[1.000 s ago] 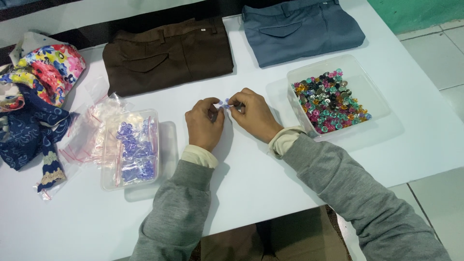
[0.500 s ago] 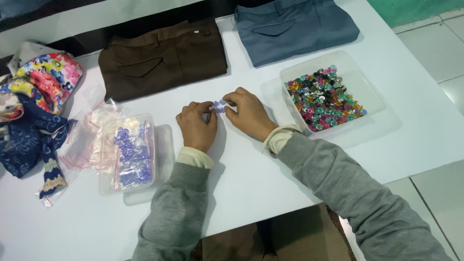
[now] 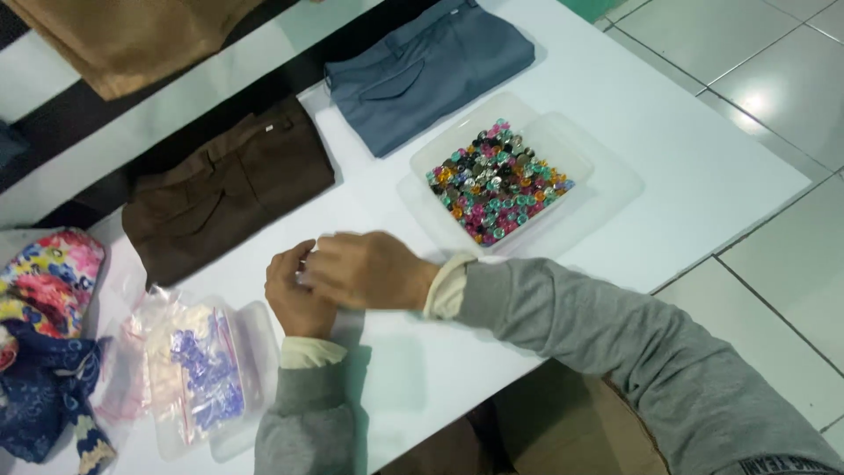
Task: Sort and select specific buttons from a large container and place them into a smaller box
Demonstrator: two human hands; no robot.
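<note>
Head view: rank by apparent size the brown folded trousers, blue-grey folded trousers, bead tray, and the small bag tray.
1-2. Brown folded trousers and blue-grey folded trousers: look alike, no ranking.
3. Bead tray.
4. Small bag tray, partly covered by bags, so unsure.

We see a white table, brown trousers and grey-blue trousers far, multicoloured beads right, purple beads in clear bags and floral cloth left.

Bright overhead light — glare on floor tiles, hands slightly blurred.
</note>
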